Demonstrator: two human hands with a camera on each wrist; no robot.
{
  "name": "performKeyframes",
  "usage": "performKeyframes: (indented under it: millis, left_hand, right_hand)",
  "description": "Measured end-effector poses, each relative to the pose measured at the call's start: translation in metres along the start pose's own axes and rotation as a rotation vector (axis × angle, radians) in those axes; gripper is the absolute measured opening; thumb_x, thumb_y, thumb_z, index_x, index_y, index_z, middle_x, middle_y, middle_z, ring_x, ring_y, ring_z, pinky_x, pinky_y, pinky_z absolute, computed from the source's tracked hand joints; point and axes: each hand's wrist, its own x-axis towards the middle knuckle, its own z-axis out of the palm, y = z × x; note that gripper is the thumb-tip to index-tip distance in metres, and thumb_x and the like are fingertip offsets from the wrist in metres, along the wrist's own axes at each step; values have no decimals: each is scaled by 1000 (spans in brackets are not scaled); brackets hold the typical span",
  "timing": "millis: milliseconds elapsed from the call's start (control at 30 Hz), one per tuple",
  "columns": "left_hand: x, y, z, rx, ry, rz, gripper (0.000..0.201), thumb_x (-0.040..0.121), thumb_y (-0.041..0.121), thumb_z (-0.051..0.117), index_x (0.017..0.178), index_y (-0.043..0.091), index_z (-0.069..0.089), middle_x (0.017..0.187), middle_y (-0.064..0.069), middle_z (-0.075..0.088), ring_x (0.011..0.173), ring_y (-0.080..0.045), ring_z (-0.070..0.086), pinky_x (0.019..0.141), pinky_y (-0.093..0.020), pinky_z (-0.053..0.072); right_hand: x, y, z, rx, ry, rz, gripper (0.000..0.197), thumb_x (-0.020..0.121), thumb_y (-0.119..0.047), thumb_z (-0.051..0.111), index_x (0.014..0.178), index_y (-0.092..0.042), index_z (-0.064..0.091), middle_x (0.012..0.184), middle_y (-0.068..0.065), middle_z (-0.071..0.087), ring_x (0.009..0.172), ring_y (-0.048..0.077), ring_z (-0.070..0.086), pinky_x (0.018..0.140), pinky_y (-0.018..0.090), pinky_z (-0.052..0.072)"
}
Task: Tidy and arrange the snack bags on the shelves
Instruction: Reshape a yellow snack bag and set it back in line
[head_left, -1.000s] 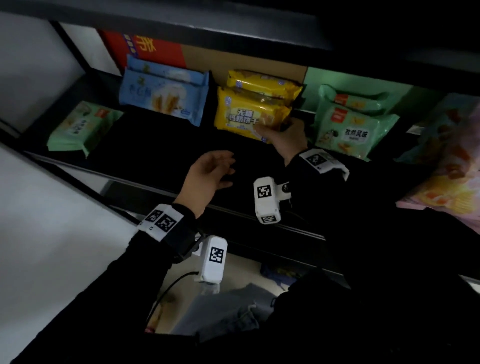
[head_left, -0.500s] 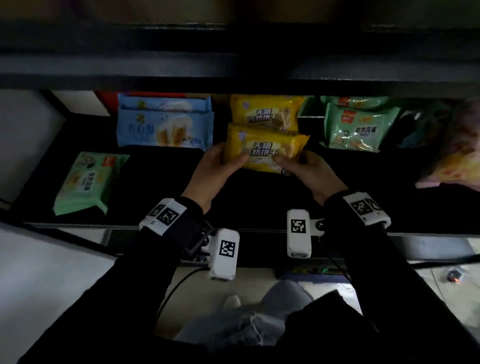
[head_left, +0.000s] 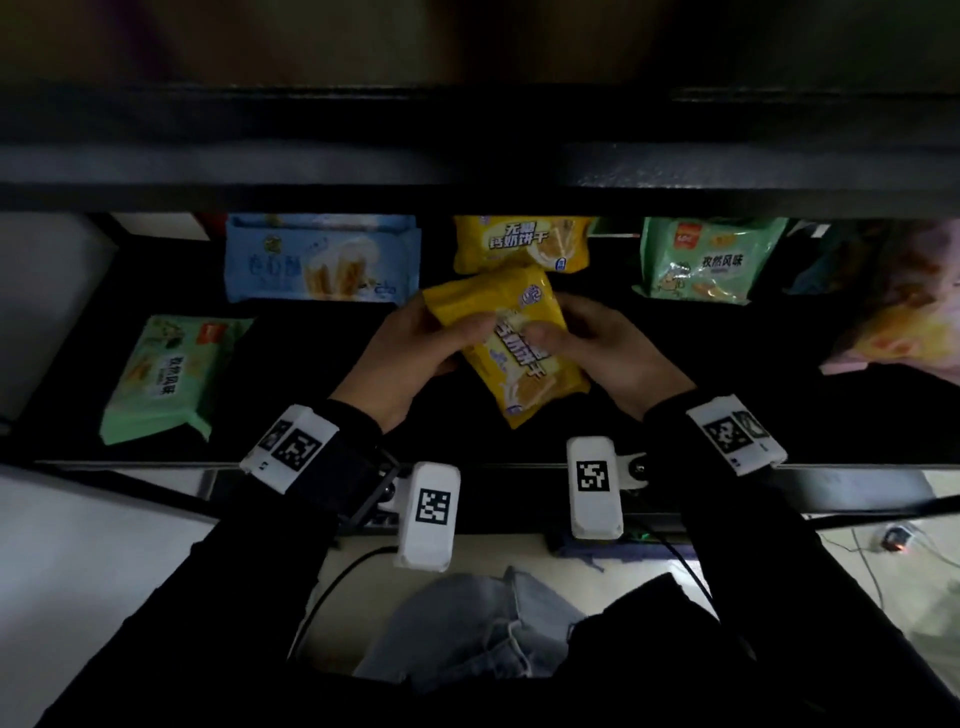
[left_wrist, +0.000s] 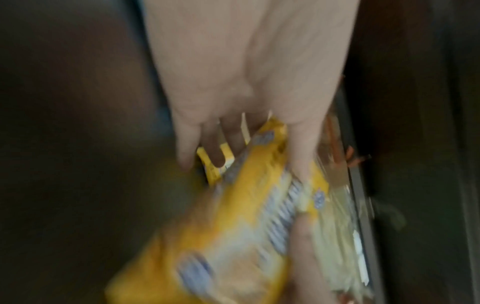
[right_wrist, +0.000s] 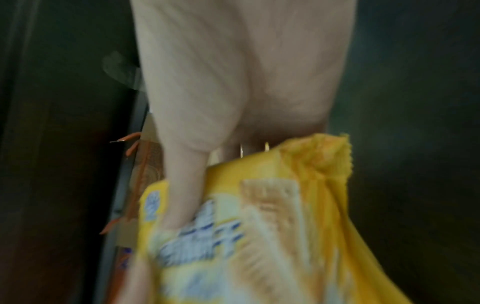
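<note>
Both hands hold one yellow biscuit bag (head_left: 511, 345) above the dark shelf (head_left: 311, 395), turned slantwise with one end toward me. My left hand (head_left: 415, 348) grips its left side, thumb on the front. My right hand (head_left: 592, 345) grips the right side the same way. The left wrist view shows the yellow bag (left_wrist: 233, 236) blurred under my left hand (left_wrist: 241, 131); the right wrist view shows the bag (right_wrist: 272, 226) under my right hand (right_wrist: 207, 164). A second yellow bag (head_left: 522, 244) lies at the back of the shelf.
A blue bag (head_left: 322, 260) lies at the back left and a green bag (head_left: 166, 376) near the front left. Another green bag (head_left: 709, 260) sits back right, beside a pink and yellow bag (head_left: 904, 312). A shelf board (head_left: 467, 166) hangs low overhead.
My left hand joined the right on the yellow bag. Together they drew it toward me off the rear bag and turned it slantwise.
</note>
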Motion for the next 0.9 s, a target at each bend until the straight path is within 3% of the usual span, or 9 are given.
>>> performKeyframes:
  millis: [67,133,200,333,533,633,800,900]
  left_hand:
    - [0,2,9,-104,20,-3,55,73,39,67,122,15,59,115,-3,70,106,-18,67,82,-32,57]
    - [0,5,17,-213,87,-26,58,75,40,64,124,9,58,116,-10,69,106,-23,67,87,-40,56]
    - [1,7,23,-279,126,-48,46,82,33,64,121,8,60,112,-13,70,103,-27,68,87,-43,56]
    - [2,9,27,-283,103,-54,15,91,15,59,105,12,66,95,-9,74,89,-23,72,75,-37,59]
    - [7,18,25,-267,109,-95,11,91,13,59,97,16,69,88,-5,75,80,-17,73,64,-28,57]
    - [7,18,28,-261,143,-74,20,90,11,61,109,8,66,99,-11,73,88,-22,71,70,-32,57]
    - [9,16,31,-234,172,-15,7,89,13,64,95,15,66,92,-6,74,88,-22,71,78,-39,56]
    - [9,13,30,-269,188,-3,4,91,19,62,93,16,65,87,-4,74,85,-21,72,77,-40,57]
  right_hand:
    - [-1,3,8,65,43,-19,64,66,-36,75,125,-17,58,115,9,69,100,22,69,86,41,57]
    - [-2,4,13,78,36,-19,58,76,-25,73,129,-10,54,119,11,67,105,24,67,90,43,55]
    - [-3,0,14,91,-7,-32,52,85,-15,66,133,-5,48,124,12,64,111,24,64,95,43,52]
    - [-4,-19,16,198,-55,-108,35,92,-14,58,126,-13,52,122,9,64,110,21,64,93,35,54]
    - [-6,-25,22,268,1,-112,29,92,-4,56,122,-3,52,108,11,66,97,22,67,87,36,57]
    - [-4,-31,23,317,0,-105,25,93,-3,53,118,-8,55,109,12,65,95,23,66,86,39,55]
    - [6,-36,25,483,173,-74,13,93,-8,56,100,-5,66,107,20,67,94,29,66,84,41,56]
    - [9,-36,26,540,159,-36,20,92,-11,58,108,1,64,107,20,68,91,29,69,78,40,58]
